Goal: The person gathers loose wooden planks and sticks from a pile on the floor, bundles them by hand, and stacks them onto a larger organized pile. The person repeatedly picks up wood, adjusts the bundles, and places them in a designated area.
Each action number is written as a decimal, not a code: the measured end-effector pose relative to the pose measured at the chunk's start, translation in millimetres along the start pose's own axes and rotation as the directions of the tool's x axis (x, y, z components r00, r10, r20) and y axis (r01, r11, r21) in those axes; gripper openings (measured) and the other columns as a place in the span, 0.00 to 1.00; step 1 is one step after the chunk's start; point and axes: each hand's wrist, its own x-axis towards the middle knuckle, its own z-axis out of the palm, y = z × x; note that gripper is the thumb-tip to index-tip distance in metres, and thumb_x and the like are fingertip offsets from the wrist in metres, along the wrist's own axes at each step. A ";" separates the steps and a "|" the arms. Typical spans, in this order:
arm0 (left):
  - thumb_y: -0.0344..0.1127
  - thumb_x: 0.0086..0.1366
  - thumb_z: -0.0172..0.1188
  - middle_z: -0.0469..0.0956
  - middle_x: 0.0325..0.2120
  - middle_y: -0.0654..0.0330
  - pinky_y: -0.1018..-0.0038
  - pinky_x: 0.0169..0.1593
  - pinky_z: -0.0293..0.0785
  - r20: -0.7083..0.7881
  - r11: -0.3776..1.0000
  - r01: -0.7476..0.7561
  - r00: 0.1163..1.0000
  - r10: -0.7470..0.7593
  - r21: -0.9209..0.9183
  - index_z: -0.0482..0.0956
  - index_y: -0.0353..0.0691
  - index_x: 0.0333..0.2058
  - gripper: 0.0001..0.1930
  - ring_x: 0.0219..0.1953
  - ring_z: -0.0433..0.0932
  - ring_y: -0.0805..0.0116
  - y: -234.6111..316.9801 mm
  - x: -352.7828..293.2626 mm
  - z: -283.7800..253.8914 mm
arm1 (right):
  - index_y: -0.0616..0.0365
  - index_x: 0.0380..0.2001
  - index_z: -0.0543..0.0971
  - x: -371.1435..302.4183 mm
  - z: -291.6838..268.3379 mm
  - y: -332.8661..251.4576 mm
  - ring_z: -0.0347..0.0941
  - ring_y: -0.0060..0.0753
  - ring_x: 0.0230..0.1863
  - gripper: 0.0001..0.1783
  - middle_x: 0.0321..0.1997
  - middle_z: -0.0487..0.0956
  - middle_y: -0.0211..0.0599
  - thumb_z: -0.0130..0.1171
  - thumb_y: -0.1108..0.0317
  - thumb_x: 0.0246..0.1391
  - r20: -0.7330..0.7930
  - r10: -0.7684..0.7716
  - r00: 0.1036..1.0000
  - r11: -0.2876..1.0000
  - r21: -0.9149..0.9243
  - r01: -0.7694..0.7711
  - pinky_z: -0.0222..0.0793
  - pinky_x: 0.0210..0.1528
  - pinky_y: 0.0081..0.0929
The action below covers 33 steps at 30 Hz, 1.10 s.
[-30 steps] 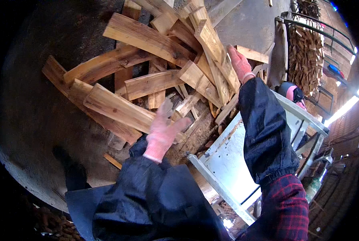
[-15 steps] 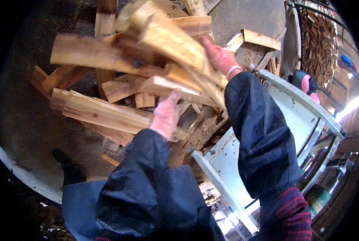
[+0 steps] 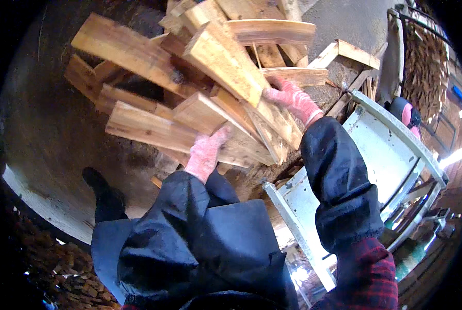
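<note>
plank pile (image 3: 138, 54) left of white metal table (image 3: 380, 137); thick plank (image 3: 223, 64) slants atop, short board (image 3: 197, 111) nearer you. your left hand (image 3: 206, 151), spread a second ago, now curls on short board: both hands meet wood. right hand (image 3: 293, 101) bent, at thick plank's end. pinch unclear.

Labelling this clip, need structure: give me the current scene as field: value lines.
left hand: pink glove, against a short board; grip firmness unclear
right hand: pink glove, fingers at the near end of a pale board
pile of boards: loose, crossing at many angles
table: pale, chipped, right of the pile
apron: dark, worn by the person
</note>
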 end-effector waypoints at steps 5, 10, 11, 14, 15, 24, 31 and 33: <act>0.52 0.60 0.62 0.72 0.51 0.57 0.67 0.59 0.63 0.109 0.853 -0.096 0.979 0.175 -0.512 0.67 0.37 0.56 0.32 0.52 0.69 0.66 1.9 -9.9 8.6 | 0.63 0.57 0.70 -4.0 3.7 -25.6 0.66 0.32 0.58 0.38 0.56 0.74 0.41 0.54 0.41 0.56 0.106 0.030 0.994 0.998 0.055 -0.036 0.57 0.62 0.29; 0.59 0.55 0.65 0.67 0.54 0.54 0.64 0.59 0.65 0.071 0.591 0.050 0.997 0.012 -0.805 0.63 0.35 0.58 0.41 0.56 0.67 0.60 14.4 -37.3 -3.5 | 0.59 0.55 0.74 -21.2 34.7 -52.2 0.68 0.24 0.54 0.35 0.53 0.76 0.33 0.47 0.38 0.60 0.147 0.076 0.986 0.963 0.246 -0.110 0.62 0.59 0.26; 0.61 0.56 0.63 0.67 0.55 0.53 0.63 0.60 0.64 0.051 0.616 0.040 0.999 -0.001 -0.787 0.62 0.35 0.59 0.42 0.56 0.67 0.60 19.9 -39.9 -7.7 | 0.59 0.55 0.73 -23.1 43.3 -54.4 0.68 0.24 0.54 0.36 0.53 0.75 0.33 0.47 0.38 0.60 0.067 0.108 0.992 0.969 0.215 -0.120 0.62 0.59 0.26; 0.68 0.58 0.55 0.70 0.53 0.50 0.65 0.59 0.63 0.003 0.860 0.041 0.999 -0.046 -0.509 0.64 0.30 0.58 0.46 0.56 0.68 0.59 35.0 -43.4 -24.7 | 0.58 0.57 0.72 -24.4 69.2 -56.9 0.67 0.25 0.55 0.36 0.55 0.74 0.33 0.46 0.38 0.60 -0.065 0.042 0.997 0.972 0.234 -0.026 0.61 0.59 0.25; 0.69 0.58 0.54 0.71 0.52 0.50 0.65 0.59 0.63 -0.022 0.923 0.038 0.999 -0.050 -0.383 0.65 0.29 0.57 0.46 0.55 0.68 0.59 37.6 -44.0 -28.7 | 0.58 0.57 0.72 -21.5 76.0 -56.3 0.67 0.25 0.55 0.36 0.55 0.74 0.34 0.45 0.37 0.61 -0.121 0.082 0.989 0.963 0.265 -0.048 0.61 0.59 0.25; 0.51 0.53 0.68 0.74 0.48 0.47 0.69 0.53 0.70 -0.107 0.980 -0.194 0.976 0.189 -0.046 0.67 0.32 0.55 0.38 0.49 0.74 0.56 0.8 -45.0 -24.4 | 0.63 0.64 0.61 -31.9 98.6 -28.7 0.64 0.35 0.61 0.42 0.59 0.71 0.46 0.47 0.38 0.59 -0.120 0.115 0.986 0.975 -0.177 -0.136 0.54 0.64 0.27; 0.47 0.50 0.72 0.74 0.49 0.53 0.70 0.53 0.70 0.015 0.999 -0.055 0.998 0.055 0.001 0.66 0.30 0.55 0.39 0.50 0.73 0.62 -44.5 -39.8 -1.7 | 0.58 0.58 0.70 -35.1 96.6 -10.1 0.69 0.29 0.54 0.33 0.55 0.74 0.34 0.51 0.44 0.59 0.136 0.104 0.985 0.765 0.622 -0.167 0.60 0.61 0.29; 0.46 0.52 0.71 0.74 0.49 0.57 0.71 0.52 0.70 0.043 0.978 -0.058 0.997 0.068 -0.198 0.67 0.32 0.55 0.36 0.48 0.74 0.66 -51.6 -38.2 4.1 | 0.58 0.58 0.70 -28.9 93.6 -7.1 0.69 0.29 0.54 0.34 0.55 0.74 0.34 0.51 0.42 0.58 0.115 0.091 0.989 0.765 0.627 -0.144 0.60 0.61 0.29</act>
